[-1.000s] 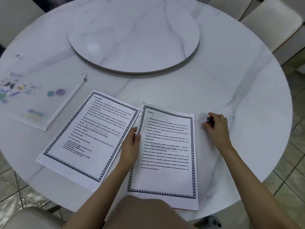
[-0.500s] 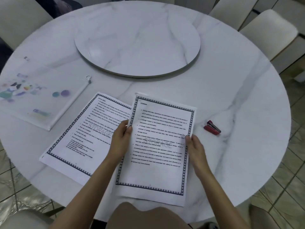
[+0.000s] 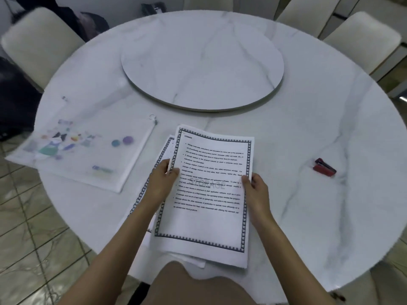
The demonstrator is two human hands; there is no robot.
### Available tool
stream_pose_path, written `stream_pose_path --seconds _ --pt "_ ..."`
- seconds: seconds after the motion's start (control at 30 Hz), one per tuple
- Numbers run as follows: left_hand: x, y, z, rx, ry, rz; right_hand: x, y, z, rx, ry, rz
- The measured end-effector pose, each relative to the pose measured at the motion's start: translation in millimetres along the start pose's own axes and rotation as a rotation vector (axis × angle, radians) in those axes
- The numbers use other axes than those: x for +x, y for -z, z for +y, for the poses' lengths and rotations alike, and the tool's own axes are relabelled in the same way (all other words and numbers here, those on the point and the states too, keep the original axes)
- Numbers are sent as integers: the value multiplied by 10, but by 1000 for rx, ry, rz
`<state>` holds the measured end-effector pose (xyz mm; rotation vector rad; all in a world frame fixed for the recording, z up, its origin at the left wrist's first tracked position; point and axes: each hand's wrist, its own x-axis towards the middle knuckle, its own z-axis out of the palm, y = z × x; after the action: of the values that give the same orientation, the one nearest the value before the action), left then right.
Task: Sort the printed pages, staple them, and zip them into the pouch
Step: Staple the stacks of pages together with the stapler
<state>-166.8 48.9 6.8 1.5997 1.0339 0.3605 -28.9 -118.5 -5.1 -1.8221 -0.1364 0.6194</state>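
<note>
**Both hands hold the top page over a second sheet**

Head view: the printed pages [image 3: 211, 194] sit at the near middle of the round marble table [image 3: 319, 119], right in front of the person. The top sheet is white with black text, a dark patterned border, a small heading at its far left corner and a faint grey watermark across the middle. It bows a little along its far edge. A second bordered sheet shows from under it on the left and at the near edge, askew.

The left hand [image 3: 161, 183] pinches the top sheet's left edge, thumb on the printed face. The right hand [image 3: 256, 192] pinches the right edge the same way.

A translucent white pouch [image 3: 88, 150] with coloured pictures lies flat to the left, just beside the pages. A small red stapler [image 3: 324, 167] lies well apart to the right. A marble turntable [image 3: 202, 62] fills the table's centre.
</note>
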Motion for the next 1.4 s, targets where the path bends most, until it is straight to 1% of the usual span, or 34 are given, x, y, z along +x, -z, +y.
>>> stream_pose_path --seconds 0.13,0.23,0.33,0.4,0.47,0.5,0.6,0.7,0.8,0.87,0.93,1.03,1.1,1.17,1.27,1.33,1.4 --pt "157 338 -100 180 10 -66 -116 -399 36 -54 1 57" --pt "285 519 -186 305 13 -135 -184 -593 91 -179 7 91" --pt "339 623 -224 478 42 -150 -243 -708 196 -344 15 158" --pt "353 660 -230 521 40 -182 -291 -780 247 -401 -1 206" --pt "396 682 -256 471 47 -210 -357 -848 210 -397 -27 250" --pt "418 693 -272 408 59 -229 -371 -874 200 -382 -46 267" --pt "473 727 -297 245 37 -248 -372 -920 149 -263 -128 287" --pt "467 743 -268 191 39 -248 -343 -919 155 -144 -211 268" --pt "462 725 -275 163 43 -239 -360 -909 161 -116 -214 237" --pt "434 703 -291 151 21 -277 -378 -902 139 -103 -181 188" --pt "415 676 -296 121 -33 -259 -373 -890 94 -91 -120 175" --pt "376 659 -118 73 -122 -130 -343 -860 -33 -128 21 225" --pt "346 662 117 -3 -217 -73 -332 -815 -204 -111 105 252" --pt "286 682 379 -101 -341 -55 -363 -774 -452 -38 213 278" --pt "188 706 643 -250 -480 -55 -471 -745 -820 62 374 332" --pt "125 714 714 -344 -524 -24 -560 -759 -953 97 453 364" --pt "85 705 698 -395 -527 30 -628 -785 -987 114 510 392"
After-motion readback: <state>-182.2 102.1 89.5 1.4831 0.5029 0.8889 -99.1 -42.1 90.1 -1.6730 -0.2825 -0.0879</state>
